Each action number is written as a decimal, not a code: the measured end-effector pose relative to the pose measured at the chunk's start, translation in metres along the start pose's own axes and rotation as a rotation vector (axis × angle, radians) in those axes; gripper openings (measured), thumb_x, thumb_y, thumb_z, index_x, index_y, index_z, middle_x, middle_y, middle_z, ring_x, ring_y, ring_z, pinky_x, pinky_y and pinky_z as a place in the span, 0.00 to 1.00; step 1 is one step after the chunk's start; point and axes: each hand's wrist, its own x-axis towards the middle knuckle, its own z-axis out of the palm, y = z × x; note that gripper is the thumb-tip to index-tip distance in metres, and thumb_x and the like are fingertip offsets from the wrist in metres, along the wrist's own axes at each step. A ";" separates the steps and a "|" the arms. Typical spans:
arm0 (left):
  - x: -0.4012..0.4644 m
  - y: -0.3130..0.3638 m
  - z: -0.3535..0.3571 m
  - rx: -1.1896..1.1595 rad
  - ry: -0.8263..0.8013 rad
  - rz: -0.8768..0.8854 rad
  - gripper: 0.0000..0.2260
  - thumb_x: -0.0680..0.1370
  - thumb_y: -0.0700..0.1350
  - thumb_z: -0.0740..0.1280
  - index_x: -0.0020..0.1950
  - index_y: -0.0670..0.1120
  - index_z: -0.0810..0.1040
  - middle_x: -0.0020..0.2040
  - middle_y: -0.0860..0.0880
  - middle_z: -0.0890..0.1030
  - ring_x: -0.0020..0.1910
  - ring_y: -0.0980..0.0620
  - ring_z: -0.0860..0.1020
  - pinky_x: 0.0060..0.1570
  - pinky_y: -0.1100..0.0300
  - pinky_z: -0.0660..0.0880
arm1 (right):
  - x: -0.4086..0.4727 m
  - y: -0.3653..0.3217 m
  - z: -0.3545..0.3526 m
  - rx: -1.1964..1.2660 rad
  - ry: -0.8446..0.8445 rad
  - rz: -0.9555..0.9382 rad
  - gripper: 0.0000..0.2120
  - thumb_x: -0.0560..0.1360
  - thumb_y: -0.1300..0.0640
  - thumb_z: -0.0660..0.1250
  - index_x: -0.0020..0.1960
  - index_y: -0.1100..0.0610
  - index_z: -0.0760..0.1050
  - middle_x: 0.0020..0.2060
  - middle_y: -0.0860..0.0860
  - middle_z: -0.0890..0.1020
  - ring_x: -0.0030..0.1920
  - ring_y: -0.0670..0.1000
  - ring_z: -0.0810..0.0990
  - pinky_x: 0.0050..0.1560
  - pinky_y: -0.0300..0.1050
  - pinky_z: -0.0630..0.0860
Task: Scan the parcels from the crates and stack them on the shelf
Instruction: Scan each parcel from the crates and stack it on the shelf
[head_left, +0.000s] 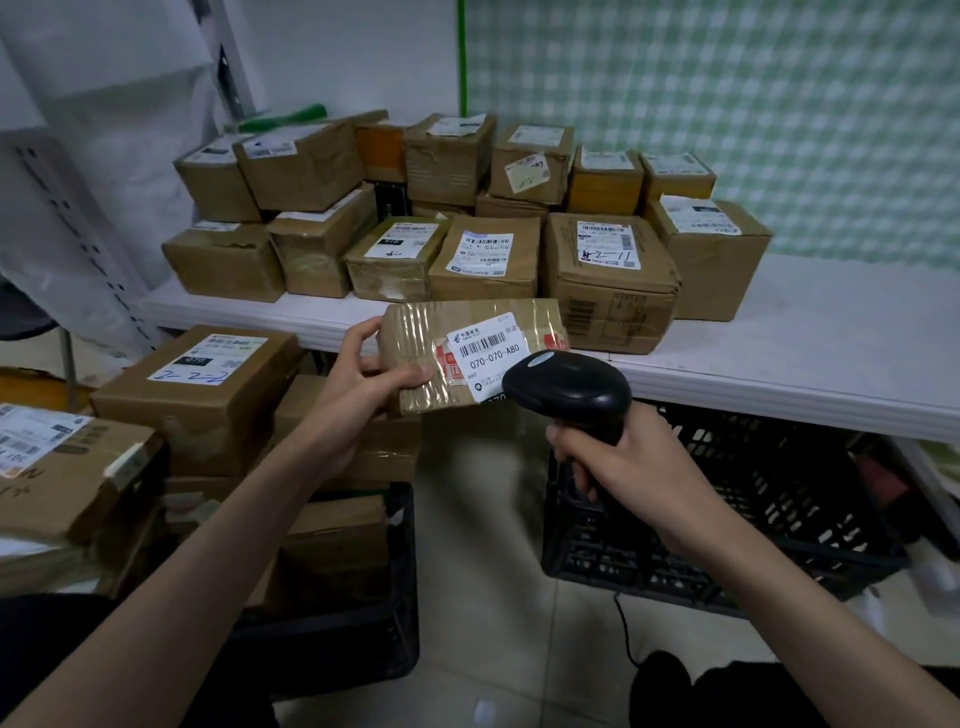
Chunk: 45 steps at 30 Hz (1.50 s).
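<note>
White shelf (779, 332) against the far wall already carries two tiers of stacked boxes (452, 218); more wait in the near-left crate (400, 571), so much is left. Left hand (358, 384) grips a taped parcel (467, 353) just before the shelf edge, while right hand (618, 462) clasps the scanner (566, 389) at its label

Left hand (363, 379) grips taped parcel (467, 353), label up. Right hand (618, 457) holds black scanner (571, 389), head over label. Stacked parcels (467, 223) on far shelf (779, 338); crate (727, 519) right.
</note>
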 end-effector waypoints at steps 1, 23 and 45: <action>0.000 -0.001 -0.001 0.001 -0.002 0.002 0.42 0.65 0.50 0.78 0.76 0.60 0.63 0.65 0.43 0.80 0.58 0.45 0.84 0.59 0.47 0.80 | -0.001 -0.001 -0.001 0.001 0.007 -0.004 0.13 0.76 0.52 0.71 0.37 0.59 0.80 0.25 0.55 0.80 0.28 0.50 0.79 0.36 0.43 0.74; -0.019 0.022 -0.009 -0.001 -0.076 0.071 0.41 0.64 0.50 0.79 0.75 0.59 0.67 0.59 0.48 0.83 0.53 0.49 0.86 0.49 0.56 0.80 | -0.007 -0.009 -0.028 0.214 0.129 -0.049 0.10 0.77 0.56 0.71 0.42 0.62 0.80 0.34 0.60 0.82 0.30 0.52 0.76 0.34 0.50 0.74; 0.120 0.139 0.194 -0.121 0.026 -0.004 0.30 0.73 0.54 0.77 0.69 0.52 0.66 0.57 0.48 0.81 0.49 0.51 0.82 0.33 0.64 0.76 | 0.070 0.016 -0.158 0.219 0.591 -0.005 0.07 0.71 0.59 0.69 0.40 0.64 0.78 0.25 0.53 0.78 0.27 0.50 0.75 0.34 0.46 0.74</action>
